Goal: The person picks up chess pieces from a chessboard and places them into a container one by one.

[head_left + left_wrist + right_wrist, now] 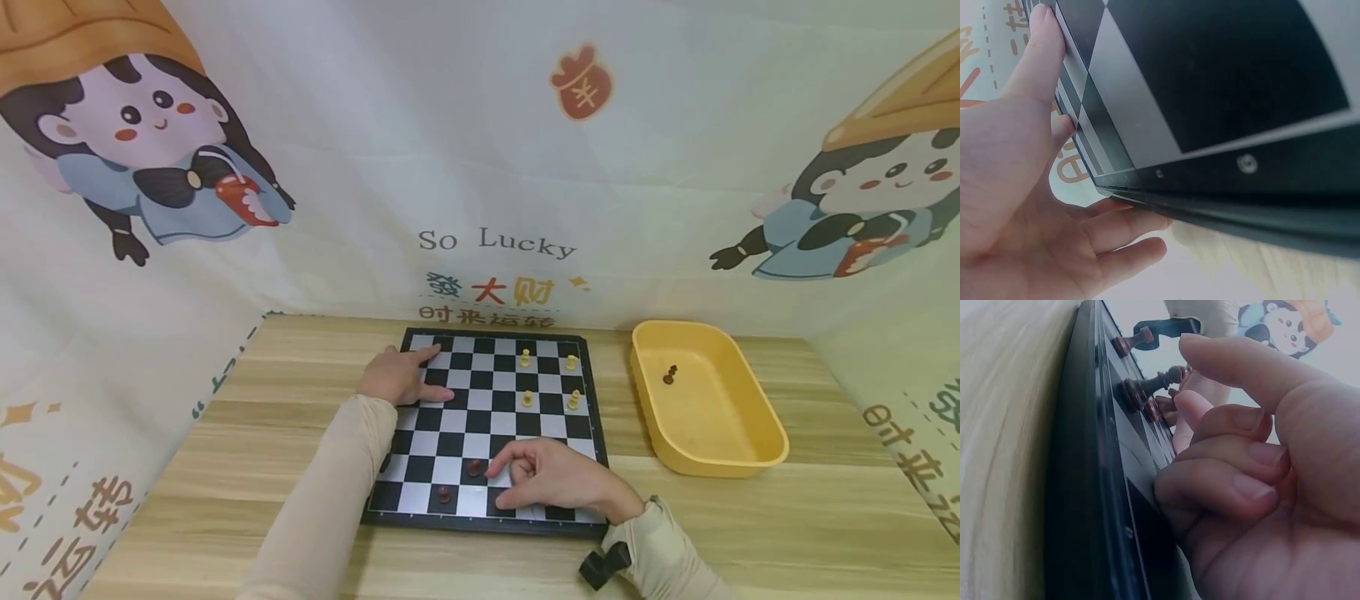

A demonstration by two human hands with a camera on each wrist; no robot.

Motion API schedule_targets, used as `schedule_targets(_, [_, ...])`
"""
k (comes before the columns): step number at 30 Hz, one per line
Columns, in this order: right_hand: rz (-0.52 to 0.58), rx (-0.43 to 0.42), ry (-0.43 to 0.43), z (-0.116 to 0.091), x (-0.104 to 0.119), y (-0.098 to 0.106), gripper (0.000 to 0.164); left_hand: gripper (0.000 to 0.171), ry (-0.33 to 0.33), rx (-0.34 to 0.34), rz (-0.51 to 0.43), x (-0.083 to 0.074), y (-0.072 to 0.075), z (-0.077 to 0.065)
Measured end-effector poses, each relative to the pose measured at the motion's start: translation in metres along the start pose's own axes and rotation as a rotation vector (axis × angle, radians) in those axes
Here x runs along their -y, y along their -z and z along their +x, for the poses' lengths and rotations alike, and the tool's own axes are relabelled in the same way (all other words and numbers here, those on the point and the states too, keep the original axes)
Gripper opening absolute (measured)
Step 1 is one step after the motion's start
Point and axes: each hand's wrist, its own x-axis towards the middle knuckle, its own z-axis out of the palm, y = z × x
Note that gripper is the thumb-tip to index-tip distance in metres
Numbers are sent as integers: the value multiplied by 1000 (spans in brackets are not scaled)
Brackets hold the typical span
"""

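A black-and-white chessboard (pixel 480 527) lies on the table. At its far-left edge, my left hand (pixel 397 377) rests with thumb and index finger spread on the squares; in the left wrist view its other fingers lie along the board's side. Over the near right part, my right hand (pixel 558 477) has thumb and index finger apart, nothing between them, and its other fingers folded. One dark red chess piece (pixel 474 468) stands just left of the right index fingertip, another dark red chess piece (pixel 444 495) on the near row. A taller dark red piece (pixel 1137 392) shows beyond the fingers.
Several pale yellow chess pieces, among them a pawn (pixel 527 399), stand at the board's far right. A yellow tray (pixel 750 461) on the right holds one dark chess piece (pixel 670 375). A printed cloth (pixel 360 167) hangs behind the wooden table (pixel 247 400).
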Motion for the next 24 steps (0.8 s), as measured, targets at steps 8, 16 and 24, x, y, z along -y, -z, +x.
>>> schedule_targets(8, [-47, -1, 24, 1, -3, -1, 27, 97, -8, 0, 8, 1, -1, 1])
schedule_targets(16, [-175, -24, 53, 4, -1, -5, 21, 97, -18, -16, 6, 2, 0, 2])
schedule_targets(24, [-240, -37, 34, 3, 2, -6, 13, 98, -22, -19, 16, 2, -4, 4])
